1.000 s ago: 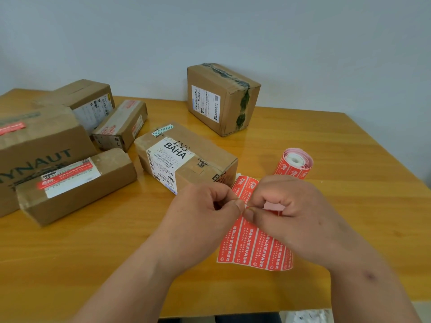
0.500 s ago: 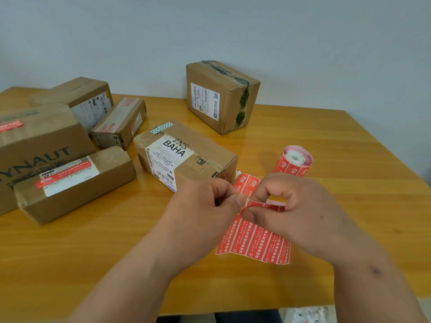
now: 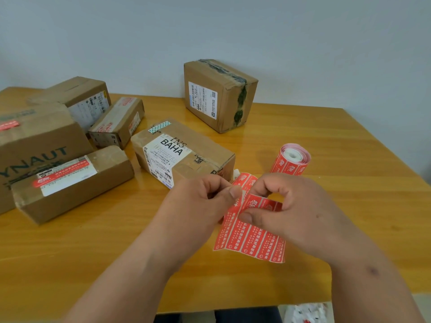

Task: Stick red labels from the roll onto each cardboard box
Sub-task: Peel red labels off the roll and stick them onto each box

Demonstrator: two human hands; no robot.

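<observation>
- Since a second ago, one red label (image 3: 263, 202) has peeled further off the sheet and now stands up as a freed band between the two thumbs; the boxes and the roll have not shifted.
- Left hand (image 3: 198, 203) pinches the sheet's upper left edge between thumb and curled fingers.
- Strip of labels (image 3: 250, 241) lies flat at table centre; its long axis runs away from the person toward the roll (image 3: 291, 160), whose core lies tilted to the upper right.
- Right hand (image 3: 291, 210) pinches the peeled label, which runs across the strip.
- BAHA box (image 3: 184, 152) sits just left of the strip, with four more boxes beyond it.
- Taped box (image 3: 219, 94) stands apart near the wall.
- Table (image 3: 349, 183) shows bare wood to the right and along the near edge.
</observation>
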